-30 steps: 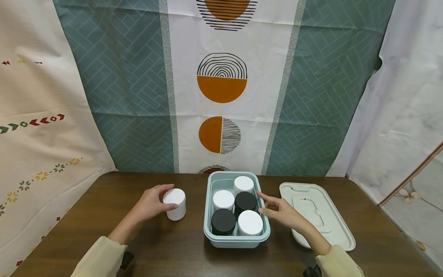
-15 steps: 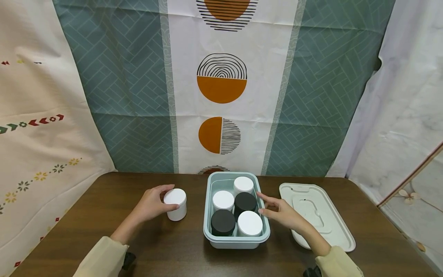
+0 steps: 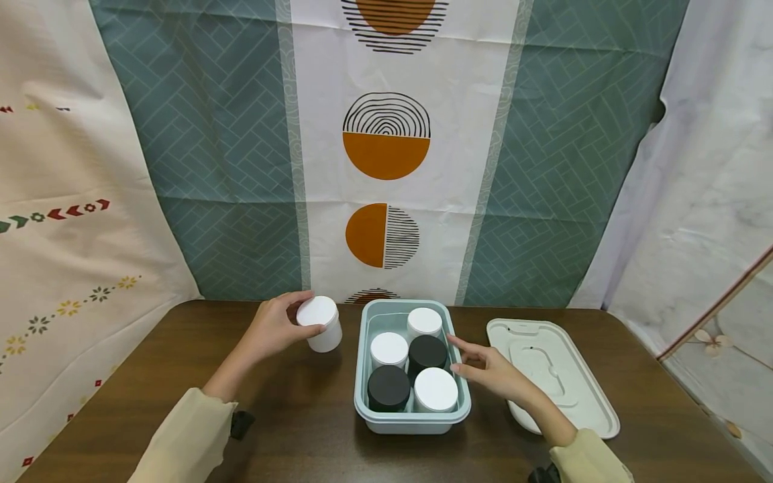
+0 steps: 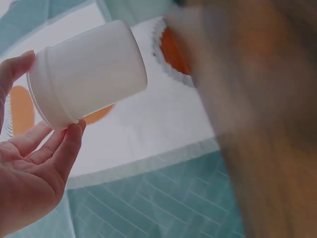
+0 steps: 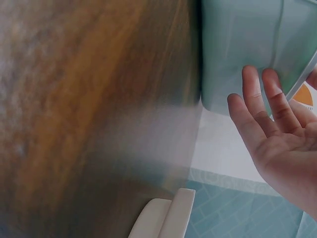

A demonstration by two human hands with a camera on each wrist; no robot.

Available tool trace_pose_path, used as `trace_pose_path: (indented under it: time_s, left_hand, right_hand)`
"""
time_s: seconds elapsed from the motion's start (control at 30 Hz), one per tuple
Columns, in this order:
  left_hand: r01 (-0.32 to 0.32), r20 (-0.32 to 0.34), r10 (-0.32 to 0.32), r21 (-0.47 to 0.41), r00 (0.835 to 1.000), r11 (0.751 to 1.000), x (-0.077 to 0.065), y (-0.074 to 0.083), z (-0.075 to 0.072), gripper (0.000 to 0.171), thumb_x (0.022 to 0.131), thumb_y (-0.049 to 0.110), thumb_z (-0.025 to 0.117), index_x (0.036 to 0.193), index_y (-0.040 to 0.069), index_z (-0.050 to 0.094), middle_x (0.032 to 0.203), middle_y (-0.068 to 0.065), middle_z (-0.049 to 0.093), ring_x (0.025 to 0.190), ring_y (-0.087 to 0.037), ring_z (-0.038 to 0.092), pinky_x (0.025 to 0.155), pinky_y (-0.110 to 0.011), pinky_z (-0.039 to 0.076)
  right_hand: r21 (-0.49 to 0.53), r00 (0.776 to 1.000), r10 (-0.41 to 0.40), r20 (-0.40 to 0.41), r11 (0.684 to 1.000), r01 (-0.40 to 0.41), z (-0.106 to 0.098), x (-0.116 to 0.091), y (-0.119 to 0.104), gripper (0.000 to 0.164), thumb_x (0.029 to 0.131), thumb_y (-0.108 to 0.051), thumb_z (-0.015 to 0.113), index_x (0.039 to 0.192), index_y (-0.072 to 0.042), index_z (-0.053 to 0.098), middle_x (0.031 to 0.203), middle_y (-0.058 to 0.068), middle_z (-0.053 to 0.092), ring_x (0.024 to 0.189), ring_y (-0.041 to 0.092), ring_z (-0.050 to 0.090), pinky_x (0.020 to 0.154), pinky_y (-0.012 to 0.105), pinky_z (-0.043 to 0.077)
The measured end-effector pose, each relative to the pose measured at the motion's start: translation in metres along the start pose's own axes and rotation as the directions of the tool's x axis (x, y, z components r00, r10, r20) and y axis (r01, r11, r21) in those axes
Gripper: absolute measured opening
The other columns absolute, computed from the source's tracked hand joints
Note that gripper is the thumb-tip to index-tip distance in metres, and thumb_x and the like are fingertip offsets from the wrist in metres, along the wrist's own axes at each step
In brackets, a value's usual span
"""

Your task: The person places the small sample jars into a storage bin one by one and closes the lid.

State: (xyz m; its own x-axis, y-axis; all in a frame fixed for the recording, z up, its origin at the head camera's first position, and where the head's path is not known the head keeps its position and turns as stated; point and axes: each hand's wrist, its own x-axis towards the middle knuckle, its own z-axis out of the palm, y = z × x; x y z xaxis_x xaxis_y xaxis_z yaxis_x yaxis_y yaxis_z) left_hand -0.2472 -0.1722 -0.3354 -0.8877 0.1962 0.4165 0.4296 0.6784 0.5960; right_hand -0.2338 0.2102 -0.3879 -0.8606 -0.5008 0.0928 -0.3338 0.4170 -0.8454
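My left hand (image 3: 272, 332) pinches a white lidded jar (image 3: 328, 333) between thumb and fingers, tilted and raised above the table. In the left wrist view the jar (image 4: 91, 74) lies sideways across the picture, with the fingertips around its lid end. A pale blue plastic container (image 3: 417, 419) stands in the middle, holding several white-lidded jars (image 3: 436, 389) and black-lidded jars (image 3: 389, 388). My right hand (image 3: 495, 371) rests at the container's right rim. Its fingers are extended against the outer wall, as the right wrist view of the container (image 5: 237, 44) shows.
An off-white container lid (image 3: 558, 365) lies on the brown table (image 3: 290, 436) at the right, partly behind the right forearm. A patterned curtain (image 3: 241, 134) hangs along the table's back edge.
My left hand has lifted the white jar off the table, moved it back and slightly right, and tilted it. The right hand and the container have stayed put.
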Motion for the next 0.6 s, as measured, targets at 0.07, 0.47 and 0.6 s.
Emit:
trace_pose_path:
  time_s: [0.07, 0.47, 0.6]
  left_hand:
    - [0.0, -0.001, 0.0, -0.02, 1.0, 1.0, 0.005, 0.006, 0.0, 0.06, 0.068, 0.019, 0.08, 0.117, -0.008, 0.056, 0.109, -0.021, 0.061, 0.086, -0.027, 0.06, 0.073, -0.04, 0.051]
    - [-0.023, 0.0, 0.023, -0.121, 1.0, 0.992, 0.034, 0.041, 0.017, 0.059, 0.069, 0.018, 0.079, 0.117, -0.006, 0.057, 0.114, -0.02, 0.059, 0.095, -0.033, 0.06, 0.08, -0.042, 0.051]
    - [-0.014, -0.001, 0.014, -0.147, 1.0, 0.989, 0.043, 0.046, 0.027, 0.059, 0.069, 0.019, 0.079, 0.117, -0.006, 0.057, 0.115, -0.02, 0.059, 0.096, -0.032, 0.06, 0.081, -0.04, 0.05]
  right_hand:
    - [0.005, 1.0, 0.006, -0.002, 1.0, -0.006, 0.0, 0.0, 0.0, 0.059, 0.09, -0.021, 0.058, 0.139, 0.001, 0.034, 0.085, 0.006, 0.058, 0.081, 0.012, 0.054, 0.071, 0.025, 0.045]
    - [0.017, 1.0, -0.005, 0.0, 1.0, 0.005, 0.0, 0.001, 0.003, 0.058, 0.09, -0.021, 0.057, 0.139, 0.001, 0.034, 0.085, 0.006, 0.057, 0.079, 0.011, 0.053, 0.069, 0.025, 0.044]
    - [0.023, 1.0, -0.007, 0.005, 1.0, 0.007, 0.0, 0.001, 0.003, 0.058, 0.09, -0.021, 0.057, 0.139, 0.0, 0.034, 0.085, 0.006, 0.057, 0.078, 0.011, 0.052, 0.068, 0.025, 0.044]
